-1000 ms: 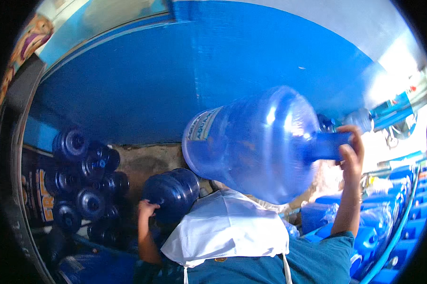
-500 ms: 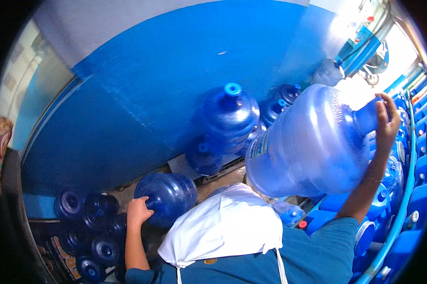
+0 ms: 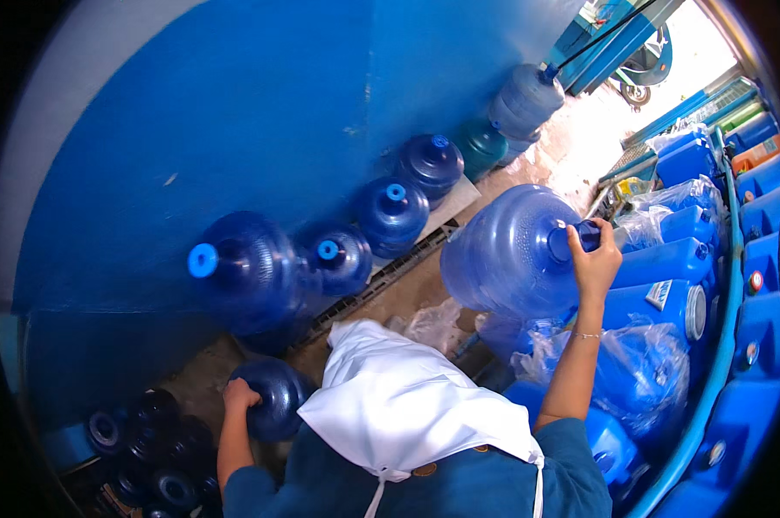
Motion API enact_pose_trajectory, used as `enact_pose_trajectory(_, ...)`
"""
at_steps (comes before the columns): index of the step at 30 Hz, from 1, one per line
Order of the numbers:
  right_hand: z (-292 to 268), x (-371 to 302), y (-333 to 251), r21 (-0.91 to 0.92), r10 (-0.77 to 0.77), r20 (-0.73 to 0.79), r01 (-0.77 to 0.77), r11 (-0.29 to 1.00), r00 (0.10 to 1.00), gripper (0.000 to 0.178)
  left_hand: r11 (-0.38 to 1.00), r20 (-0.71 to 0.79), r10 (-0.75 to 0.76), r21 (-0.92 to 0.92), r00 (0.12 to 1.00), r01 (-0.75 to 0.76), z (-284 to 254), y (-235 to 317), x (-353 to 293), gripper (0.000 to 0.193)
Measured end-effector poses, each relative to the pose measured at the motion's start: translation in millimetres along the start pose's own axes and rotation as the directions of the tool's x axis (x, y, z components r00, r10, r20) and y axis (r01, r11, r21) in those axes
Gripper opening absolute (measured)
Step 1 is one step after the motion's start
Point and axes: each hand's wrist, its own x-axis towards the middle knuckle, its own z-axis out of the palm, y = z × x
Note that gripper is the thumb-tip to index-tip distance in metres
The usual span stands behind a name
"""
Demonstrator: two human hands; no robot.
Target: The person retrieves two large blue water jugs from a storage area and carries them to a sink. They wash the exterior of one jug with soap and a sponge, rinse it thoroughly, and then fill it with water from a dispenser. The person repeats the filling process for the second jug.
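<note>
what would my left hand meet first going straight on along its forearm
Besides the jug in the left hand, likely the nearest capped bottle by the wall; depth is unclear.

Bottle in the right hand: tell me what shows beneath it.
Around the bottle, brownish floor and crumpled clear plastic show lower down. Whatever lies directly beneath is covered by the bottle itself, so it cannot be told.

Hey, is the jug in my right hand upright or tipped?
Tipped: the large jug leans sideways, its neck angled rightward in your right hand.
</note>
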Motion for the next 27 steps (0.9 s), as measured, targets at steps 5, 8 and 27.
enact_pose_trajectory(5, 45, 41, 72, -0.021, 0.057, 0.044, -0.057, 0.998, 0.997, 0.042, 0.999, 0.204, 0.009, 0.044, 0.979, -0.019, -7, 102, 22, 0.052)
enact_pose_trajectory(8, 72, 69, 116, -0.018, 0.131, 0.06, -0.13, 0.991, 0.99, 0.042, 0.995, 0.267, 0.042, 0.077, 0.963, -0.065, -6, 163, 33, 0.052)
enact_pose_trajectory(27, 153, 375, 409, 0.03, 0.249, -0.017, -0.249, 0.968, 0.968, 0.041, 0.939, 0.332, 0.027, 0.315, 0.943, -0.138, -103, 576, 40, 0.076)
